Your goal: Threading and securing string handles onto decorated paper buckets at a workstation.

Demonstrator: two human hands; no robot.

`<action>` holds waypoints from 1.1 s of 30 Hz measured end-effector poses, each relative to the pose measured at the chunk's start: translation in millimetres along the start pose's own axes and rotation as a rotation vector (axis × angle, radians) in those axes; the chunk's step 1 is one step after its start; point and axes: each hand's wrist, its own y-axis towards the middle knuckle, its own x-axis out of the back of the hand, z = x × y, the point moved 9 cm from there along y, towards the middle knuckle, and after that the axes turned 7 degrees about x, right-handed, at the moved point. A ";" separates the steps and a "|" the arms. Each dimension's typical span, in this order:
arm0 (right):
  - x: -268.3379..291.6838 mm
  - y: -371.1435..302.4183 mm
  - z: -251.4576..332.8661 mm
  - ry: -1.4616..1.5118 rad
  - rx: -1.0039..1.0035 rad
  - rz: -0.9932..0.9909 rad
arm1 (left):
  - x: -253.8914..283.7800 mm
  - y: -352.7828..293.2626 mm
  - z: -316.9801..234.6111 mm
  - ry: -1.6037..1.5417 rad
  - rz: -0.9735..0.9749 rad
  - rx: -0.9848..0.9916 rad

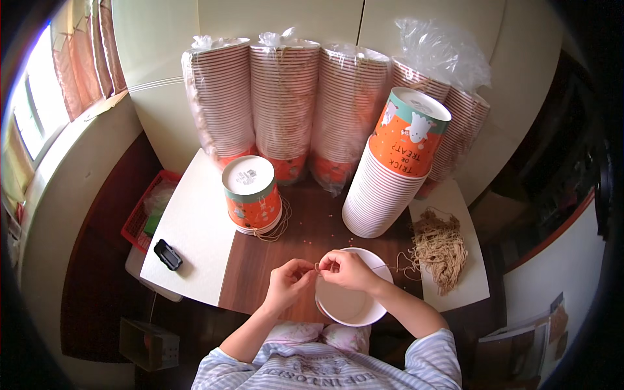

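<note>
Both my hands meet over the near edge of the table, fingertips pinched together on a thin tan cord. My left hand (290, 285) grips the cord just left of an open paper bucket. Above the bucket's rim, my right hand (350, 270) pinches the same cord close to the left fingertips. The white paper bucket (344, 304) stands mouth up, tilted toward me, partly covered by my right hand and forearm. From beside my right hand a strand runs right to a loose bundle of tan cords (441, 250). Any knot or hole between my fingers is too small to make out.
A leaning stack of upside-down paper buckets (383, 188) stands behind the hands. A shorter orange stack (250, 207) with cord loops sits left. Tall plastic-wrapped stacks (284, 104) line the back. A small black case (169, 255) lies at left, near a red basket (138, 218).
</note>
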 end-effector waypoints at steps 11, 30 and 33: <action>1.0 0.8 3.4 -0.006 0.028 -0.010 | 0.3 -0.2 -3.1 0.153 0.000 0.020; 2.1 1.8 1.5 -0.016 0.031 -0.015 | -5.5 1.2 1.4 0.044 0.121 0.044; 0.5 1.6 0.6 -0.044 0.038 0.002 | -10.0 0.4 21.3 -0.416 0.205 0.256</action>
